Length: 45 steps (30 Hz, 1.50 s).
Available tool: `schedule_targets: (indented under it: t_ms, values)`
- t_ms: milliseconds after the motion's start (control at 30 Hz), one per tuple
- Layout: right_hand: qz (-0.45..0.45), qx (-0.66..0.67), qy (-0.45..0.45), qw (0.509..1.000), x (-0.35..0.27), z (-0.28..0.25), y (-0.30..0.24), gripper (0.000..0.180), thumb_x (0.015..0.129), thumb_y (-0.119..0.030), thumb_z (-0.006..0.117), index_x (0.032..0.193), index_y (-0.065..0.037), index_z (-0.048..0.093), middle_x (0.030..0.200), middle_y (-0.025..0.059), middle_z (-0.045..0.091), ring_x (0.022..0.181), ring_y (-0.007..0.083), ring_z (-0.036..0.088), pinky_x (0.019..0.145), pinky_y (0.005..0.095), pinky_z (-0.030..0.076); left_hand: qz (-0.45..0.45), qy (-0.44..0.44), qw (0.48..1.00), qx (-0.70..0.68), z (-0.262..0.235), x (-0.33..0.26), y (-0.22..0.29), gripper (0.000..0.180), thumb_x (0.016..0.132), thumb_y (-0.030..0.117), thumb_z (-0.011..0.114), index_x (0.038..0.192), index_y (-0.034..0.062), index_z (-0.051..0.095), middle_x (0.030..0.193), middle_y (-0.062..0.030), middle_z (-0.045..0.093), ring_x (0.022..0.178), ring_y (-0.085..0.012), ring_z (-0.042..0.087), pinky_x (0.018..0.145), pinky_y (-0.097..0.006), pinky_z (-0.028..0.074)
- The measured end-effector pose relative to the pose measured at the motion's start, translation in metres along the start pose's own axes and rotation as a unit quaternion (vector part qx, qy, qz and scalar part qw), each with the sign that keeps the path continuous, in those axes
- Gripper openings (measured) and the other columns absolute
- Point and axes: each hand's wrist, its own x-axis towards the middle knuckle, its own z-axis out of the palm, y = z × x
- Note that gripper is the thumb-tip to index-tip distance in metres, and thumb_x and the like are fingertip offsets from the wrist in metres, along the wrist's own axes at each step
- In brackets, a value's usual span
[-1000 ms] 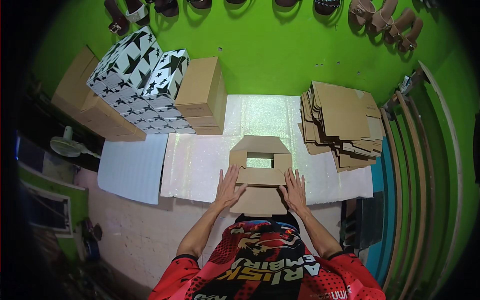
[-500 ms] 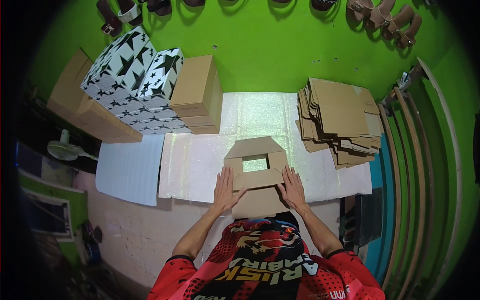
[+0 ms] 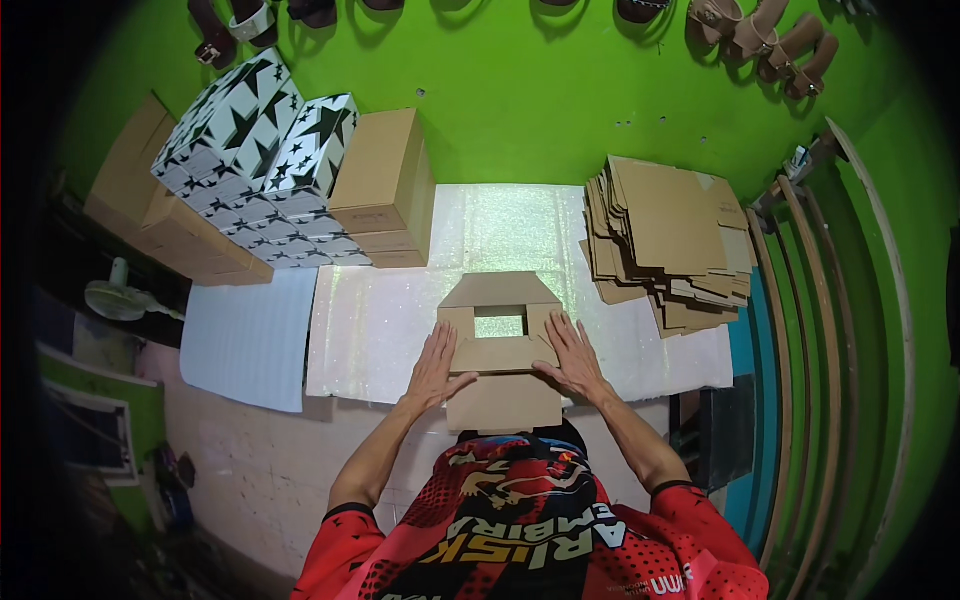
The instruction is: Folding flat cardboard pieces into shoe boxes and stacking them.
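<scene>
A brown cardboard box (image 3: 500, 355) stands partly folded at the near edge of the table, right in front of me. Its far flap tilts outward, and its near flap hangs toward my body. Between the inner flaps a rectangular opening shows the shiny table cover. My left hand (image 3: 435, 367) lies along the box's left side with its fingers stretched out. On the right side, my right hand (image 3: 573, 357) rests flat with fingers spread, its thumb on the near panel. Both palms touch the cardboard without gripping it.
Flattened cardboard sheets (image 3: 665, 220) are stacked at the table's right. At the back left stand star-patterned boxes (image 3: 240, 130) and plain brown boxes (image 3: 385, 170). A small fan (image 3: 120, 295) is at far left. Sandals (image 3: 755, 40) hang on the green wall; wooden rails (image 3: 800, 350) run along the right.
The box's inner flaps lie slightly differently around the opening, and my right hand's fingers are spread a little wider. The whole view has shifted slightly; the stacks stay put.
</scene>
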Motion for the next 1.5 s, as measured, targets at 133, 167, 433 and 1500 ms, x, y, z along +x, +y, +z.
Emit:
schedule_targets:
  t_ms: [133,167,433,1500]
  values:
    - [-0.007,0.013,-0.008,1.000,0.005,0.004,0.003,0.094,0.101,-0.064,0.052,0.163,0.001,0.029,0.173,0.0180,0.025,0.160,0.0378,0.019,0.131,0.0526,0.014,0.000,-0.013,1.000,0.018,-0.002,-0.001,0.004,0.105,0.096,0.062,0.064,0.166,-0.0010,0.018,0.173,-0.0243,0.015,0.162,-0.0376,0.012,0.132,-0.049,0.013]
    - [-0.001,0.025,-0.008,1.000,0.004,0.005,0.002,0.094,0.101,-0.064,0.053,0.164,0.002,0.029,0.173,0.0183,0.023,0.160,0.0394,0.018,0.130,0.0537,0.014,-0.003,-0.013,1.000,0.018,-0.003,-0.002,0.004,0.105,0.096,0.062,0.064,0.166,-0.0010,0.018,0.173,-0.0243,0.015,0.162,-0.0376,0.012,0.132,-0.049,0.013]
    - [0.098,0.240,0.093,0.961,0.019,-0.009,-0.013,0.060,0.110,-0.033,0.045,0.157,0.003,0.041,0.167,0.0242,0.033,0.151,0.0444,0.034,0.126,0.0474,0.029,-0.045,0.001,0.999,0.017,-0.003,0.006,0.006,0.079,0.106,0.048,0.053,0.166,0.0050,0.025,0.175,-0.0195,0.018,0.163,-0.0370,0.011,0.127,-0.065,0.006]
    - [0.079,0.010,0.159,0.984,0.036,-0.010,0.025,0.031,0.101,-0.030,0.063,0.125,-0.018,0.078,0.148,0.0153,0.061,0.141,0.0391,0.051,0.124,0.0578,0.029,-0.161,0.095,0.982,0.007,-0.005,0.066,0.011,0.062,0.106,0.049,0.053,0.156,0.0117,0.050,0.173,-0.0209,0.021,0.161,-0.0403,0.016,0.125,-0.070,0.011]
